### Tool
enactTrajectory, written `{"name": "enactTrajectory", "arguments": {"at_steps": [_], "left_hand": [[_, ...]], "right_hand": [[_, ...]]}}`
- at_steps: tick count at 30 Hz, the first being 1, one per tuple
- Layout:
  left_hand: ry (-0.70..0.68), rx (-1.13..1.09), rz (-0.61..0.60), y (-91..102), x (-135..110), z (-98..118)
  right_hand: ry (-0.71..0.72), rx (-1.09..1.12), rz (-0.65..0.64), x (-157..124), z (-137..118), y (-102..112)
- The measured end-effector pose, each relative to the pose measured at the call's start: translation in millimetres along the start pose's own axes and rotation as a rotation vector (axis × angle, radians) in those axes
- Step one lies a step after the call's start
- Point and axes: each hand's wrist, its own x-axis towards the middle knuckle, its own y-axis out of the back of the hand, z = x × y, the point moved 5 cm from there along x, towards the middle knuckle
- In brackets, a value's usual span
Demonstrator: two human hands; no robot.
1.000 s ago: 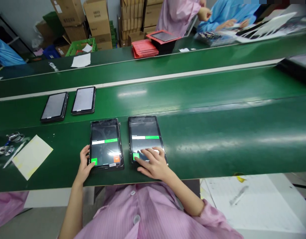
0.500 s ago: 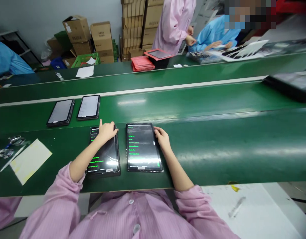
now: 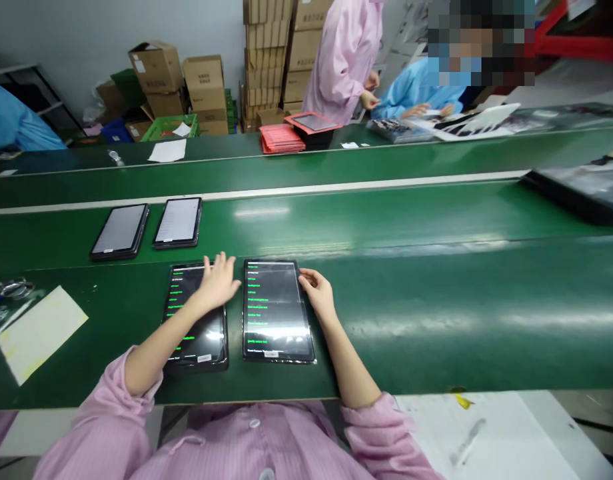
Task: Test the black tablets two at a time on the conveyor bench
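Observation:
Two black tablets with green text lines on their screens lie side by side in front of me. My left hand [image 3: 219, 283] is over the upper part of the left tablet [image 3: 206, 333], fingers spread and holding nothing. Whether its palm touches the screen I cannot tell. At the right tablet [image 3: 274, 310], my right hand [image 3: 317, 291] has its bent fingers and thumb closed on the upper right edge. The left tablet looks thicker, perhaps a stack. My left forearm hides part of its screen.
Two stacks of tablets with pale screens, a left stack [image 3: 120, 229] and a right stack [image 3: 177, 221], lie on the green belt. Yellowish paper [image 3: 41, 333] is at left. A dark tray [image 3: 576, 190] sits far right. Co-workers stand or sit across, near red sleeves [image 3: 281, 139].
My left hand's fingers have spread out and it has shifted slightly toward the right tablet. My right hand stays at that tablet's edge. The whole view has tilted slightly.

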Motion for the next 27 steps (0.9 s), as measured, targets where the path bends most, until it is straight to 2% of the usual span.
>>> {"name": "enactTrajectory", "arguments": {"at_steps": [2, 4, 6, 9, 12, 15, 17, 19, 21, 24, 27], "left_hand": [[-0.025, -0.409, -0.137, -25.3, -25, 11], [0.064, -0.833, -0.262, -55.1, -49, 21], [0.197, -1.158, -0.272, -80.4, -67, 26], [0.362, -1.384, -0.160, -104.0, -82, 28], [0.388, -1.383, -0.102, -111.8, -89, 32], [0.293, -1.281, -0.034, -103.6, -96, 40], [0.233, -1.202, 0.006, -89.5, -104, 46], [0.164, -1.160, 0.012, -68.3, -116, 50], [0.088, -1.142, 0.049, -40.5, -134, 49], [0.058, -1.146, 0.204, -1.2, -163, 26], [0.124, -1.229, 0.372, 13.0, -184, -27]], "right_hand": [[-0.010, 0.005, 0.002, 1, 1, 1], [-0.018, 0.010, 0.008, 4, 1, 2], [-0.023, -0.011, 0.000, 4, -1, 3], [-0.027, -0.047, -0.037, -7, -4, 4], [-0.048, 0.010, -0.066, -39, -4, 3], [-0.100, 0.211, -0.071, -75, -4, -1], [-0.153, 0.388, -0.052, -94, -9, -6], [-0.186, 0.507, -0.026, -107, -20, -12], [-0.160, 0.543, -0.033, -117, -39, -24], [-0.058, 0.581, -0.111, -130, -74, -60], [-0.026, 0.628, -0.232, -135, -92, -118]]}}
